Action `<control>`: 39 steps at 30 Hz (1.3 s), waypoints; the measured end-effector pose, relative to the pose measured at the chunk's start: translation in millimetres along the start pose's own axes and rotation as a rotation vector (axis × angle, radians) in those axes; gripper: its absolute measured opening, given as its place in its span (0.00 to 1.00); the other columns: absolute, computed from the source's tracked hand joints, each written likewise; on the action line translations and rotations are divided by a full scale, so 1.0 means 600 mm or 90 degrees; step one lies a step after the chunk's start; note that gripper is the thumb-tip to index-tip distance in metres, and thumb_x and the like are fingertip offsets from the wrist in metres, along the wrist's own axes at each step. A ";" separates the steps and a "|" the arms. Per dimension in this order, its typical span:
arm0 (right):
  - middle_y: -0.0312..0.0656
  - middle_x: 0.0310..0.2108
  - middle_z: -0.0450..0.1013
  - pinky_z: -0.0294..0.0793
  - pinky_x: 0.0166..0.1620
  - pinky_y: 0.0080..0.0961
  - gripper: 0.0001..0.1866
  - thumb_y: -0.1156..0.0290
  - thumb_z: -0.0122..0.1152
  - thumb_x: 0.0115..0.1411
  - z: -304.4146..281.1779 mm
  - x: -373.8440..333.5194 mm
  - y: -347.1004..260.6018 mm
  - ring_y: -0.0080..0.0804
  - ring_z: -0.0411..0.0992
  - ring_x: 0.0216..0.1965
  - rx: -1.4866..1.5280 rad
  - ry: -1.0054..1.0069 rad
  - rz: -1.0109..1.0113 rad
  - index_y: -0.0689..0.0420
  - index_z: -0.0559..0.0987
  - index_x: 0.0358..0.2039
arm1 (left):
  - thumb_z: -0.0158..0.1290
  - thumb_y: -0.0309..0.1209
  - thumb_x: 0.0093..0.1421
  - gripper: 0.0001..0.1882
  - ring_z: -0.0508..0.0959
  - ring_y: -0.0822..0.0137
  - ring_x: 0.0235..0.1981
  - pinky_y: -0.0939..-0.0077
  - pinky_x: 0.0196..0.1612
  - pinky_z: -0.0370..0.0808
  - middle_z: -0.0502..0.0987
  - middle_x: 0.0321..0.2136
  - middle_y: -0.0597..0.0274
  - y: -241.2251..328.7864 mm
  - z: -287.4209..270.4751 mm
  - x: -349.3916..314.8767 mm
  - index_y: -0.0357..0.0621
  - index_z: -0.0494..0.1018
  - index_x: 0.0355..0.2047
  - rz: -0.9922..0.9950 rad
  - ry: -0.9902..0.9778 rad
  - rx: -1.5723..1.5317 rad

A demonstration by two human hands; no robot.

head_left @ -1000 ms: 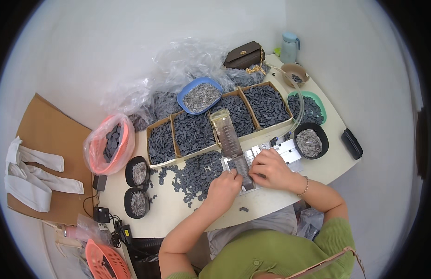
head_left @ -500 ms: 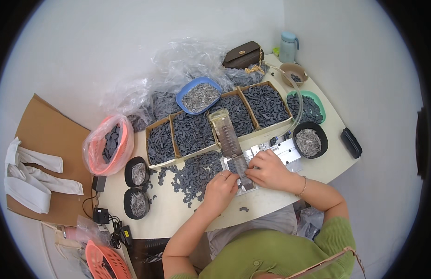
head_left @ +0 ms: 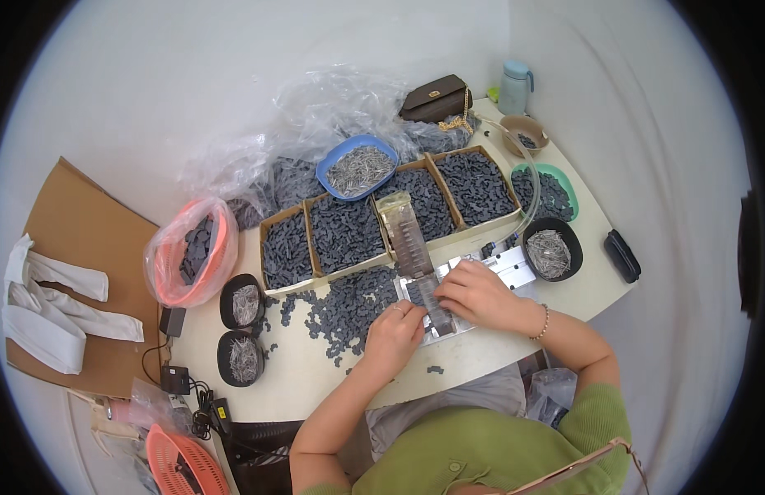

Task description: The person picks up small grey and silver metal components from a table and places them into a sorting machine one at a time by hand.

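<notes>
Close to the table's front edge sits a silver metal fixture (head_left: 509, 268) with a long, see-through slotted channel (head_left: 411, 244) rising from it toward the back. My left hand (head_left: 394, 335) is at the channel's lower left side, thumb and fingertips pinched together. Opposite it, my right hand (head_left: 480, 294) bends its fingers over the fixture's right side, the tips close to the channel. Whatever small thing the fingertips hold is hidden. Loose dark grey plastic pieces (head_left: 349, 309) lie heaped left of the channel.
Behind stands a cardboard box (head_left: 324, 275) divided into compartments of grey pieces, with a blue tray (head_left: 324, 183) of metal pins on it. Black bowls (head_left: 577, 256) of pins flank the work, and a clear hose (head_left: 536, 188) curves into the fixture. A pink basket (head_left: 225, 247) stands left.
My right hand's fingers have shifted slightly and curl more over the fixture. My left hand stays nearly in place. The whole view has tilted a little.
</notes>
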State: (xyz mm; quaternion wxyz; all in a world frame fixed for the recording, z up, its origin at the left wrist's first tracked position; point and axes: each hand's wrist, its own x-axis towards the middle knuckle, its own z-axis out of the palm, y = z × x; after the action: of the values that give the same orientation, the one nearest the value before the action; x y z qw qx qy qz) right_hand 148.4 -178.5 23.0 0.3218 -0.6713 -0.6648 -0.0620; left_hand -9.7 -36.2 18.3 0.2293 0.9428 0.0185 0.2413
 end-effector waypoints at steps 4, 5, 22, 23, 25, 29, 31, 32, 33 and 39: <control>0.37 0.29 0.69 0.67 0.39 0.32 0.07 0.70 0.65 0.49 0.013 0.009 -0.008 0.37 0.67 0.37 0.004 -0.073 -0.037 0.55 0.76 0.28 | 0.57 0.20 0.46 0.08 0.78 0.58 0.29 0.68 0.32 0.76 0.75 0.27 0.59 0.002 0.000 0.001 0.40 0.77 0.30 0.004 0.002 0.010; 0.37 0.29 0.69 0.67 0.39 0.32 0.07 0.70 0.64 0.49 0.016 0.011 -0.009 0.38 0.67 0.37 -0.005 -0.077 -0.042 0.55 0.76 0.28 | 0.57 0.20 0.46 0.08 0.78 0.59 0.29 0.68 0.32 0.76 0.75 0.27 0.59 0.001 0.001 -0.001 0.40 0.77 0.30 0.004 0.000 0.017; 0.37 0.29 0.68 0.65 0.39 0.33 0.06 0.72 0.64 0.49 -0.022 -0.021 0.003 0.38 0.66 0.35 0.028 -0.006 0.041 0.54 0.76 0.28 | 0.55 0.21 0.46 0.13 0.76 0.61 0.30 0.71 0.32 0.76 0.75 0.28 0.60 0.024 -0.001 -0.010 0.40 0.76 0.35 0.045 -0.045 0.148; 0.37 0.29 0.68 0.65 0.39 0.33 0.06 0.72 0.64 0.49 -0.012 -0.018 0.002 0.37 0.66 0.35 0.018 -0.014 0.032 0.54 0.76 0.28 | 0.55 0.21 0.47 0.12 0.76 0.60 0.30 0.70 0.32 0.76 0.75 0.27 0.59 0.020 0.000 -0.010 0.40 0.75 0.35 0.041 -0.039 0.136; 0.36 0.28 0.68 0.64 0.38 0.31 0.06 0.70 0.64 0.49 0.000 -0.013 -0.005 0.36 0.66 0.34 -0.014 -0.034 0.011 0.54 0.75 0.27 | 0.56 0.21 0.48 0.11 0.76 0.59 0.30 0.69 0.32 0.76 0.75 0.27 0.59 0.014 0.001 -0.010 0.40 0.75 0.34 0.030 -0.033 0.114; 0.37 0.27 0.68 0.63 0.38 0.29 0.06 0.69 0.61 0.48 0.010 -0.006 -0.010 0.34 0.67 0.34 -0.109 -0.089 -0.016 0.56 0.74 0.25 | 0.57 0.22 0.50 0.09 0.76 0.58 0.30 0.67 0.32 0.75 0.75 0.26 0.58 0.008 0.002 -0.011 0.41 0.75 0.34 0.018 -0.034 0.094; 0.37 0.27 0.69 0.63 0.39 0.28 0.06 0.69 0.59 0.48 0.016 -0.003 -0.008 0.34 0.67 0.35 -0.150 -0.121 -0.031 0.57 0.74 0.25 | 0.57 0.22 0.50 0.09 0.77 0.58 0.30 0.67 0.33 0.75 0.76 0.26 0.58 0.009 0.002 -0.012 0.41 0.75 0.34 0.015 -0.040 0.096; 0.38 0.27 0.69 0.63 0.39 0.28 0.06 0.69 0.59 0.48 0.018 0.000 -0.007 0.34 0.67 0.35 -0.167 -0.136 -0.044 0.57 0.74 0.25 | 0.57 0.22 0.50 0.09 0.77 0.58 0.31 0.67 0.33 0.75 0.76 0.26 0.58 0.010 0.000 -0.011 0.41 0.75 0.34 0.014 -0.043 0.101; 0.38 0.27 0.69 0.64 0.39 0.28 0.06 0.69 0.58 0.48 0.017 0.002 -0.006 0.34 0.67 0.35 -0.184 -0.150 -0.057 0.57 0.74 0.25 | 0.57 0.23 0.50 0.09 0.77 0.59 0.31 0.67 0.33 0.75 0.76 0.27 0.58 0.011 0.000 -0.011 0.41 0.75 0.34 0.013 -0.045 0.106; 0.39 0.27 0.69 0.65 0.40 0.30 0.08 0.68 0.60 0.51 -0.029 0.019 0.003 0.37 0.67 0.35 -0.091 -0.166 -0.031 0.57 0.73 0.27 | 0.59 0.24 0.50 0.12 0.77 0.58 0.31 0.68 0.34 0.76 0.77 0.29 0.58 0.021 -0.005 -0.017 0.40 0.76 0.37 0.001 -0.052 0.089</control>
State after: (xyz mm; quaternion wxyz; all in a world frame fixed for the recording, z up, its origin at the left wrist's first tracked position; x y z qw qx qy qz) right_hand 157.2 -177.9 42.0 0.1827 -0.6783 -0.7111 -0.0296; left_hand -21.1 -47.6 21.9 0.1633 0.9656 0.0251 0.2008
